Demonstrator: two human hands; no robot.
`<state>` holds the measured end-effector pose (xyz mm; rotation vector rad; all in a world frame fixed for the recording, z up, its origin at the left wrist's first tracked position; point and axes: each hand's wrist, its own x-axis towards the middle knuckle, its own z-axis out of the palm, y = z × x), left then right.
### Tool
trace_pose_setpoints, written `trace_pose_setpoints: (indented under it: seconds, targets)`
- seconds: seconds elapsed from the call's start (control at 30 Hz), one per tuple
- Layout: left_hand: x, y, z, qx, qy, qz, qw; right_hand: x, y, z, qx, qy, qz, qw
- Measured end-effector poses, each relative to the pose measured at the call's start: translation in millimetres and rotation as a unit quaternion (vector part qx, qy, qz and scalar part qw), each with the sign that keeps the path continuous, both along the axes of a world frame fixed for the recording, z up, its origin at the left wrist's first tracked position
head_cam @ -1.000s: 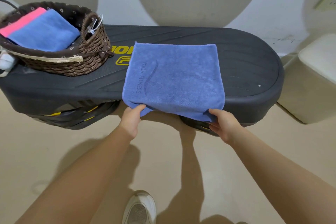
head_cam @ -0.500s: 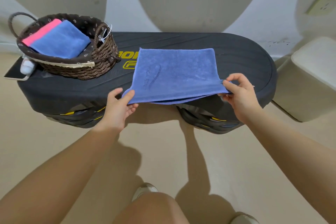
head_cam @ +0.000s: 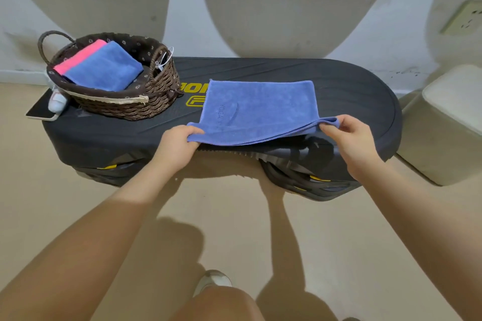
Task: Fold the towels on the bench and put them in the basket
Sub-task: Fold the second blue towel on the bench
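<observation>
A blue towel (head_cam: 260, 109) lies on the black bench (head_cam: 352, 91), its near edge lifted off the surface. My left hand (head_cam: 177, 146) pinches the towel's near left corner. My right hand (head_cam: 352, 138) pinches the near right corner, where the cloth bunches. The towel's far edge rests flat on the bench. A brown wicker basket (head_cam: 156, 91) stands on the bench's left end. Inside it lie a folded blue towel (head_cam: 104, 68) and a folded pink towel (head_cam: 78, 57).
A phone (head_cam: 39, 112) and a small white bottle (head_cam: 57, 101) sit at the bench's left end beside the basket. A beige box (head_cam: 448, 122) stands on the floor to the right. The wall with a socket (head_cam: 464, 18) is behind. My knee and shoes show below.
Both hands have lifted the towel's near edge from hanging over the bench front up and away from me, over the bench top. The view has tilted upward.
</observation>
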<state>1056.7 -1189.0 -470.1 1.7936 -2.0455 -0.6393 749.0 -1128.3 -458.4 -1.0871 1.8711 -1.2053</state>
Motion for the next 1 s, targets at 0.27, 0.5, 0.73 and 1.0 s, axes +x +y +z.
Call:
trace_pose_setpoints:
  seconds: [0.27,0.5,0.73,1.0]
  targets:
    - [20.5,-4.3,15.9,0.078,0.153,-0.078,0.982,-13.5,5.9,2.3,-0.033,-0.036,0.117,0.992]
    - [2.6,-24.7,-4.3,0.138,0.336,0.046,0.931,-9.9,-19.1,-13.5,0.013,-0.04,0.05,0.998]
    - [-15.1,-68.9,-25.0,0.134,0.374,0.134,0.908,-5.9,-66.6,-22.7,0.04,0.129,-0.012,0.991]
    - [-37.4,-122.2,-45.6,0.098,0.04,0.188,0.976,-15.6,-111.1,-40.2,0.154,0.18,0.005,0.971]
